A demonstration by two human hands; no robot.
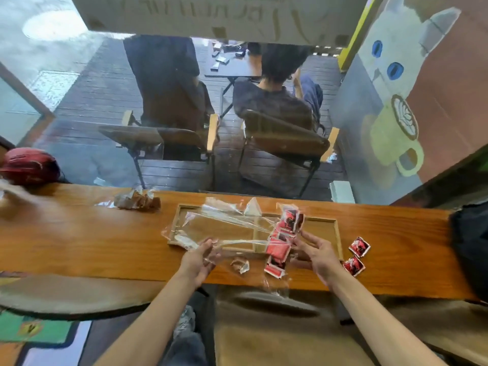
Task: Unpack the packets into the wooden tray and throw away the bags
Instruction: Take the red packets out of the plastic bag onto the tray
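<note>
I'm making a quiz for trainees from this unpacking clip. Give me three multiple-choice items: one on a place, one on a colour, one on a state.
1. Where do the two loose red packets lie?
A. on the table right of the wooden tray
B. on the chair
C. inside the helmet

2. What colour is the helmet at the table's far left end?
A. yellow
B. dark red
C. white

3. What is the left hand doing?
A. resting flat on the table
B. hanging idle
C. gripping the clear plastic bag

Answers:
1 A, both lie on the table past the right rim of the wooden tray.
2 B, its shell is dark red.
3 C, its fingers pinch the clear plastic bag, which is stretched over the tray.
</note>
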